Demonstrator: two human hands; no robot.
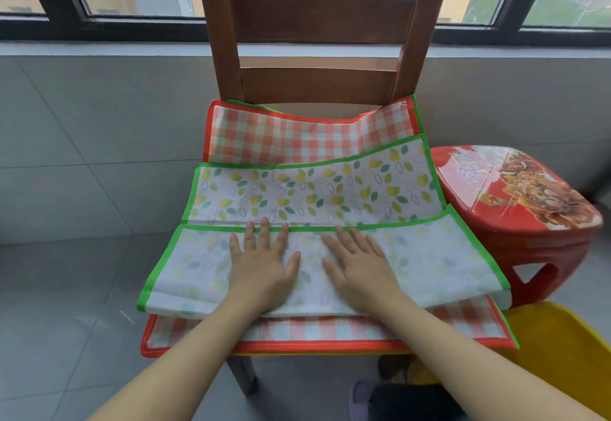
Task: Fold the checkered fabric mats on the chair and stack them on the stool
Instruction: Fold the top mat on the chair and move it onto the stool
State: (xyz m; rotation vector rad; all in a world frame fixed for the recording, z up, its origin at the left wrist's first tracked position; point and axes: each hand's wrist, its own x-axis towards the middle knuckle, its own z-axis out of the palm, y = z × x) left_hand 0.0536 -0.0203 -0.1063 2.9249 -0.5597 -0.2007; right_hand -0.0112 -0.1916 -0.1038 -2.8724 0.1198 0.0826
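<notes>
A leaf-patterned mat with green trim [314,192] lies on top of an orange checkered mat with red trim [284,139], both spread over the seat of a wooden chair [320,26]. The near part of the leaf mat is folded over, its pale underside facing up. My left hand [261,265] and my right hand [357,265] rest flat, side by side, on that folded flap, fingers spread, gripping nothing. The checkered mat's near edge [314,331] shows below the fold. A red plastic stool [515,199] with a printed top stands right of the chair, with no mat on it.
A yellow plastic object [562,354] sits at the lower right, close to the chair's corner. Grey tiled floor [66,288] lies to the left. A tiled wall and a window ledge run behind the chair. A purple slipper [360,397] shows under the seat.
</notes>
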